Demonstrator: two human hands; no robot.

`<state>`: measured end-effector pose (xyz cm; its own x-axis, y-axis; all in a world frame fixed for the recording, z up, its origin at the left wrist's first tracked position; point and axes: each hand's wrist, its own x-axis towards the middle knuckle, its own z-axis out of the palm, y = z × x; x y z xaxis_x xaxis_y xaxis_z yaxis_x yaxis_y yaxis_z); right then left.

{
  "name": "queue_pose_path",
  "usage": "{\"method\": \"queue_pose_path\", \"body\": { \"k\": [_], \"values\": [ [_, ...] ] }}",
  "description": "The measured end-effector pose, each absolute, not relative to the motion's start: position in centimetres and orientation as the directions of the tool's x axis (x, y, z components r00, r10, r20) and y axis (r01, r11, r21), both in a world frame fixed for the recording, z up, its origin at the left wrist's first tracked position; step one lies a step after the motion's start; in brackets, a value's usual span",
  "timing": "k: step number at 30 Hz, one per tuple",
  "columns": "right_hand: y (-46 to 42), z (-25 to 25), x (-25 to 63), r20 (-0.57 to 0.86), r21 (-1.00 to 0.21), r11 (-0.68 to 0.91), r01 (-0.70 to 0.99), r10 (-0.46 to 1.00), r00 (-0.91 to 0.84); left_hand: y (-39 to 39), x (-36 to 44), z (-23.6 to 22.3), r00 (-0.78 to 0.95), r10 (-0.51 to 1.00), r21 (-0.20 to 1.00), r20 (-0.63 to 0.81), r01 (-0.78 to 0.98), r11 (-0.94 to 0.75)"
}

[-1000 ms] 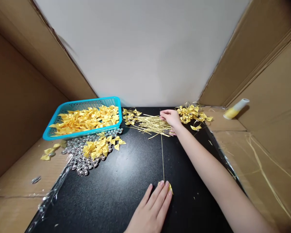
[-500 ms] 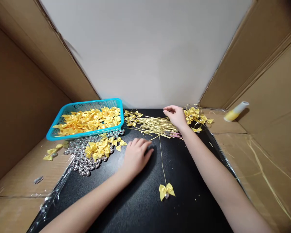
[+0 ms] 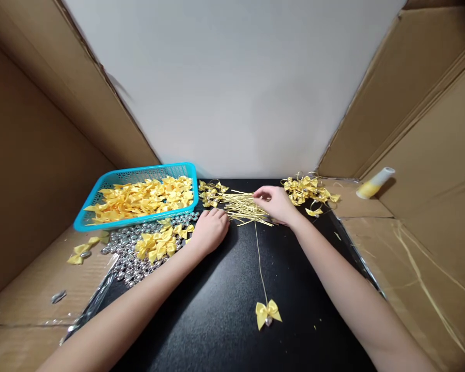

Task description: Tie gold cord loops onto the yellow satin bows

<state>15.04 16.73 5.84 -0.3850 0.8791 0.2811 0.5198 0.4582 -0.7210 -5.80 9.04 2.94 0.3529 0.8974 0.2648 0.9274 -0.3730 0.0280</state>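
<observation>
My left hand rests knuckles-up on the black mat, fingers curled, right beside a small heap of yellow ribbon bows lying on silver beads. What its fingers hold, if anything, is hidden. My right hand lies on the pile of thin gold wires, fingers pinched together at one of them. A finished yellow bow with a gold wire stem lies on the mat close to me, touched by neither hand.
A turquoise basket full of yellow bows stands at the back left. More wired bows are heaped at the back right. Cardboard walls close in both sides, and a white and yellow tube lies on the right flap.
My left hand let go of the finished bow near me and moved up left to the loose bows. My right hand came back a little over the gold wires.
</observation>
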Motion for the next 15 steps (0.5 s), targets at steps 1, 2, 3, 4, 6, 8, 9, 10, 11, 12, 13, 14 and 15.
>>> {"method": "queue_pose_path", "body": {
  "k": [1,2,3,4,6,8,9,10,11,12,13,14,15],
  "values": [
    [16.3,5.6,14.6,0.259,-0.682,0.492,0.541,0.854,-0.45,8.9,-5.9,3.0,0.338,0.899,0.045,0.278,0.93,-0.364],
    [16.0,5.2,14.1,0.237,-0.64,0.525,0.561,0.83,-0.505,8.8,-5.9,3.0,0.323,0.9,0.067,0.294,0.932,-0.357],
    [15.6,4.8,13.6,0.216,-0.598,0.553,0.58,0.809,-0.547,8.6,-5.9,2.9,0.308,0.899,0.092,0.311,0.932,-0.351],
    [15.3,4.5,13.2,0.198,-0.559,0.574,0.598,0.793,-0.577,8.3,-5.8,2.6,0.29,0.898,0.12,0.331,0.931,-0.345],
    [14.8,3.6,12.5,0.17,-0.5,0.604,0.621,0.771,-0.614,7.8,-5.6,2.0,0.251,0.894,0.184,0.372,0.924,-0.336],
    [14.3,2.9,12.0,0.163,-0.474,0.625,0.62,0.754,-0.636,7.5,-5.5,1.4,0.205,0.887,0.255,0.415,0.909,-0.329],
    [14.1,2.6,11.7,0.169,-0.476,0.634,0.61,0.746,-0.643,7.4,-5.5,1.1,0.176,0.882,0.291,0.437,0.901,-0.323],
    [13.9,2.4,11.5,0.182,-0.488,0.64,0.593,0.739,-0.648,7.3,-5.6,0.9,0.144,0.876,0.325,0.46,0.891,-0.317],
    [13.6,2.2,11.2,0.202,-0.51,0.646,0.568,0.732,-0.65,7.3,-5.8,0.8,0.106,0.869,0.359,0.483,0.881,-0.307],
    [13.4,2.2,10.9,0.228,-0.539,0.649,0.536,0.726,-0.649,7.3,-6.0,0.7,0.063,0.859,0.392,0.507,0.871,-0.296],
    [13.1,2.4,10.7,0.262,-0.575,0.65,0.498,0.722,-0.64,7.3,-6.2,0.8,0.02,0.847,0.423,0.531,0.86,-0.285],
    [12.9,2.7,10.4,0.303,-0.614,0.645,0.454,0.724,-0.619,7.2,-6.4,0.9,-0.019,0.833,0.451,0.553,0.847,-0.28],
    [12.7,3.1,10.2,0.346,-0.657,0.635,0.407,0.733,-0.586,7.1,-6.5,1.1,-0.045,0.821,0.475,0.57,0.833,-0.283]
  ]
}}
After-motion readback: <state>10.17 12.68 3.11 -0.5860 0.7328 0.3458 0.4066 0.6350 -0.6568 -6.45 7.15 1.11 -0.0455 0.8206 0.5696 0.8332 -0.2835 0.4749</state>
